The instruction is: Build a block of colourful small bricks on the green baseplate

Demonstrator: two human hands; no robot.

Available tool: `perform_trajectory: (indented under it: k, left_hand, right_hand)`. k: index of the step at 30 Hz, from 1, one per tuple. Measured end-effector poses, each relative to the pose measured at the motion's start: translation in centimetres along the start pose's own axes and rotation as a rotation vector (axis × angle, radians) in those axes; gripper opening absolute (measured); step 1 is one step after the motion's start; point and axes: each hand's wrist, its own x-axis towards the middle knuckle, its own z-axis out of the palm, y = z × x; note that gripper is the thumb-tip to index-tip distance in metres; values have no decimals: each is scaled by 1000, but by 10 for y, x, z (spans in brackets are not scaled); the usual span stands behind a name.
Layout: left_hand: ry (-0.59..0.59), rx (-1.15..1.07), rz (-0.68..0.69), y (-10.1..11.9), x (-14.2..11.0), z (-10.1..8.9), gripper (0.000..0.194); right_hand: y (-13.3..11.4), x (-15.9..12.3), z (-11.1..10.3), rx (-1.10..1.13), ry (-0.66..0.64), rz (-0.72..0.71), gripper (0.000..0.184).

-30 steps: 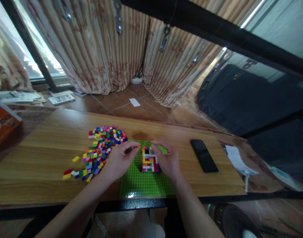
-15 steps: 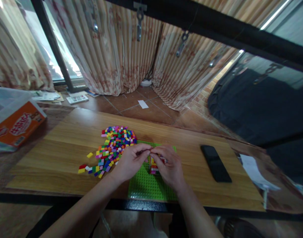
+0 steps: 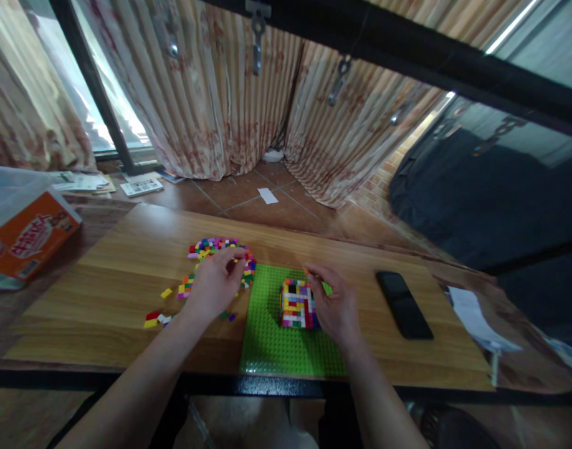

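Your right hand (image 3: pixel 335 304) pinched a tiny orange piece (image 3: pixel 307 272) beside the brick block (image 3: pixel 295 304), likely light, rigid and best gripped low, on the green baseplate (image 3: pixel 286 355) by the surface's (image 3: pixel 103 299) front edge. Your left hand (image 3: pixel 214 284) curled part-open over loose bricks (image 3: pixel 206 245), any hold unclear. The plastic box's (image 3: pixel 33 234) contents, beyond the far-left corner, were indistinct.

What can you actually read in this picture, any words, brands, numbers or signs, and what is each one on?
"牛…达人", in white on the orange label of the box at the far left; the character in the gap is unclear.
Smaller print and a logo, same label: too small to read.
Black print on the white booklet near the window: too blurred.
Loose papers beside it: nothing legible.
I can make out no numbers or signs.
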Motion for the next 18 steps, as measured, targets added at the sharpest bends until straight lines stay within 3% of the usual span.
perform_trajectory:
  k: [2, 5, 10, 18]
  left_hand:
    - [4, 296, -99, -10, 8, -11, 32]
    - [-65, 504, -150, -17, 14, -20, 41]
    - [-107, 586, -62, -20, 13, -16, 38]
    - [-119, 616, -63, -19, 15, -16, 35]
  right_hand:
    - [7, 2, -5, -22, -1, 33, 20]
    - [14, 3, -9, -23, -38, 75, 18]
    - [16, 1, -10, -16, -117, 123, 16]
    - [17, 0, -8, 31, -174, 182, 15]
